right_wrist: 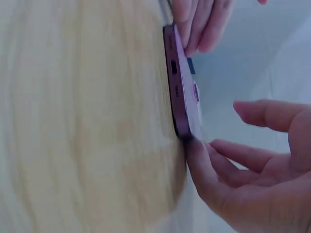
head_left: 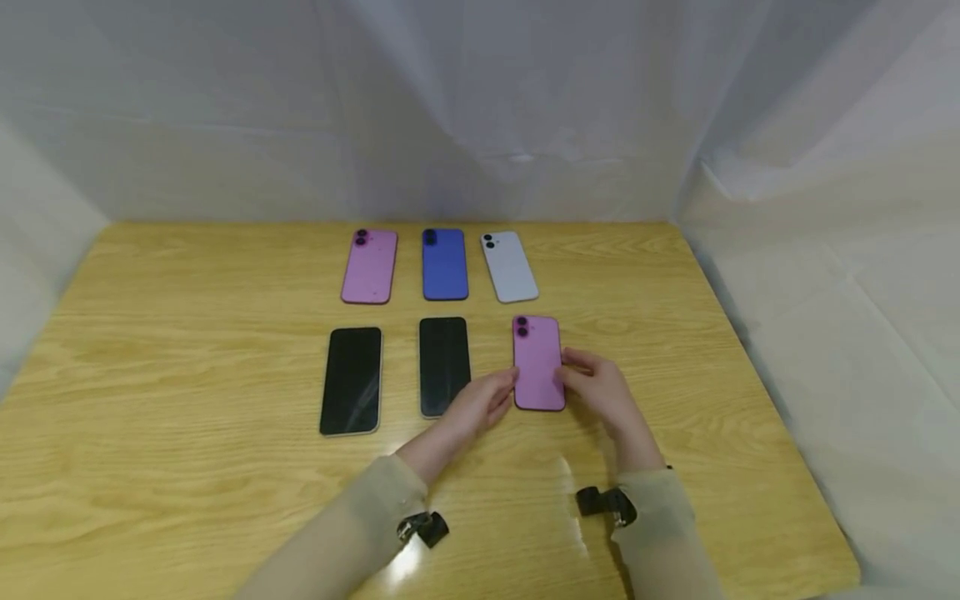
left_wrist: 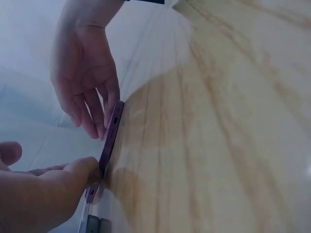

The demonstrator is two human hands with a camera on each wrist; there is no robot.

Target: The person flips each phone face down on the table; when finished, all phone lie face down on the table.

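Head view shows your left hand (head_left: 480,406) and right hand (head_left: 600,392) pinching the pink phone (head_left: 538,362) by its long edges, flat on the worktop (head_left: 187,375), front row right. Treat it as rigid, light, slippery and breakable; grip both side rails.

A wooden table (head_left: 150,350) with light yellow grain fills the lower part of the head view. White cloth (head_left: 525,108) hangs behind it in soft folds and runs along all 3 visible sides, left, back and right. On the right the cloth (head_left: 840,317) drapes down past the table edge in creases. Light is even and pale, with 1 bright glare patch (head_left: 570,500) on the near tabletop.
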